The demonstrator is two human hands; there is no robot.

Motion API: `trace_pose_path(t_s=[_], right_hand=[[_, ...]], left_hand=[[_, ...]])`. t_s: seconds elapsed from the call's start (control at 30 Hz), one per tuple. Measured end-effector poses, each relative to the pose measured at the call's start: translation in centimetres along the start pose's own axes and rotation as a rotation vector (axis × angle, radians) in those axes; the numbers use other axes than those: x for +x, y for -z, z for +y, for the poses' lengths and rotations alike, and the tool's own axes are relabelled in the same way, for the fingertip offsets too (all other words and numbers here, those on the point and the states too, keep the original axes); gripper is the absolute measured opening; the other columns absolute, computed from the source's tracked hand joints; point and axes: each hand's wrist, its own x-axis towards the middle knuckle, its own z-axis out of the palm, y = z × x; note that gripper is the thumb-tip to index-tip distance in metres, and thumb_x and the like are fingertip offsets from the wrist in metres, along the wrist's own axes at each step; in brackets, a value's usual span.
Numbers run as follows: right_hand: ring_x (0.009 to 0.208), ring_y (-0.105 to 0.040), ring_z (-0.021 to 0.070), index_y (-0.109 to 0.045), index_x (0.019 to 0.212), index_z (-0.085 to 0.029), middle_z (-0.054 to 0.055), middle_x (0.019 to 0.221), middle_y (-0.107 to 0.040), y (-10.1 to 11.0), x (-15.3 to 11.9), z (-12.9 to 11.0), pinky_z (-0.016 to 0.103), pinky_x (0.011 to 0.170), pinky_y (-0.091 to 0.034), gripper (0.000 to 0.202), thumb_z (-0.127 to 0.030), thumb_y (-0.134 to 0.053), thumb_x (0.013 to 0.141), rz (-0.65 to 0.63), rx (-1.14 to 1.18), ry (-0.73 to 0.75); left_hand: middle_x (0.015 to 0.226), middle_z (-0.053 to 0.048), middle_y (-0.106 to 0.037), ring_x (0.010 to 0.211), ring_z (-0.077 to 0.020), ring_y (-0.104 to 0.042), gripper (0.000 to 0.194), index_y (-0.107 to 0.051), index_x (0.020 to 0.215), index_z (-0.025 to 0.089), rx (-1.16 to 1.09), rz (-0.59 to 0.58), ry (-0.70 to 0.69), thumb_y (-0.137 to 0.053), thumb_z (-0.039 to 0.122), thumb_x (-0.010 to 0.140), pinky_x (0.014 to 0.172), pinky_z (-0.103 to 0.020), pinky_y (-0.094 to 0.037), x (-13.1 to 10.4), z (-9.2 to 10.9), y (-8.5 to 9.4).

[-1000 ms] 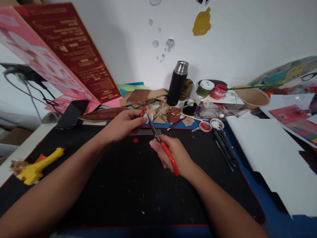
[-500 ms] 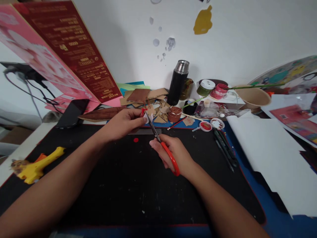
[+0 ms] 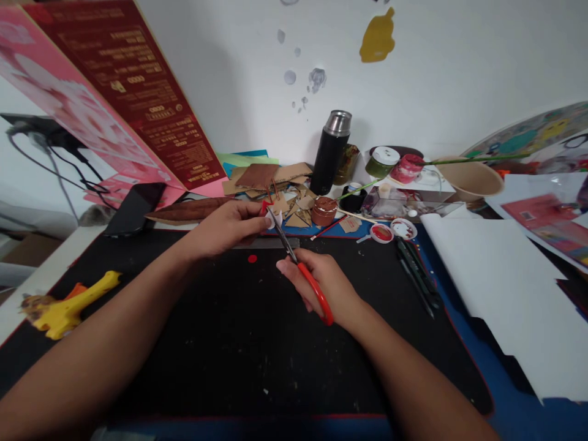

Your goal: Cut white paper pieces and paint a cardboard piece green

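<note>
My right hand (image 3: pixel 316 278) is closed round the red handles of a pair of scissors (image 3: pixel 315 293), whose blades point up and left. Between the fingertips of my left hand (image 3: pixel 229 228) is a small red and white paper piece (image 3: pixel 274 219), with the blades touching it. Whether the blades are parted there is too small to tell. A small red disc (image 3: pixel 252 259) lies on the black mat (image 3: pixel 257 343) below my left hand.
Behind my hands are cardboard scraps (image 3: pixel 298 215), a brown paint jar (image 3: pixel 324 211) and a black flask (image 3: pixel 329 153). A yellow glue gun (image 3: pixel 73 309) lies left, black pens (image 3: pixel 418 275) and white paper (image 3: pixel 509 294) right.
</note>
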Motion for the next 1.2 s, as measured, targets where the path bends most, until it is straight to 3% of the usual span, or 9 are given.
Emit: trace_pose_path(t_s=[0.33, 0.53, 0.77, 1.2], right_hand=[[0.037, -0.053, 0.0121, -0.061, 0.091, -0.023, -0.009, 0.051, -0.051, -0.4, 0.2, 0.4, 0.021, 0.038, -0.039, 0.035, -0.056, -0.066, 0.103, 0.06, 0.068, -0.003], [0.037, -0.053, 0.0117, -0.061, 0.09, -0.023, -0.008, 0.051, -0.052, -0.4, 0.2, 0.5, 0.021, 0.038, -0.04, 0.033, -0.054, -0.066, 0.103, 0.083, 0.091, 0.008], [0.037, -0.053, 0.0121, -0.06, 0.09, -0.024, -0.009, 0.05, -0.051, -0.3, 0.2, 0.4, 0.022, 0.037, -0.039, 0.031, -0.051, -0.068, 0.103, 0.072, 0.096, -0.007], [0.036, -0.052, 0.0116, -0.06, 0.088, -0.023, -0.009, 0.048, -0.05, -0.5, 0.2, 0.6, 0.021, 0.038, -0.038, 0.034, -0.053, -0.066, 0.104, 0.049, 0.067, -0.002]], left_hand=[[0.055, 0.007, -0.048, 0.047, -0.0087, -0.039, 0.043, -0.055, 0.072, 0.021, -0.061, -0.026, -0.048, -0.07, 0.056, 0.094, 0.047, -0.022, -0.029, 0.1, 0.1, -0.5], [0.055, 0.007, -0.051, 0.047, -0.0089, -0.04, 0.03, -0.063, 0.083, 0.02, -0.07, -0.006, -0.027, -0.072, 0.047, 0.093, 0.047, -0.022, -0.03, -0.1, 0.1, -0.9], [0.054, 0.005, -0.051, 0.047, -0.0087, -0.04, 0.036, -0.061, 0.074, 0.02, -0.098, 0.086, -0.027, -0.067, 0.046, 0.098, 0.046, -0.022, -0.028, -0.1, 0.1, -1.2], [0.054, 0.008, -0.044, 0.047, -0.0078, -0.033, 0.03, -0.061, 0.078, 0.02, -0.068, 0.057, -0.074, -0.069, 0.043, 0.096, 0.046, -0.022, -0.022, -0.1, 0.0, -0.9]])
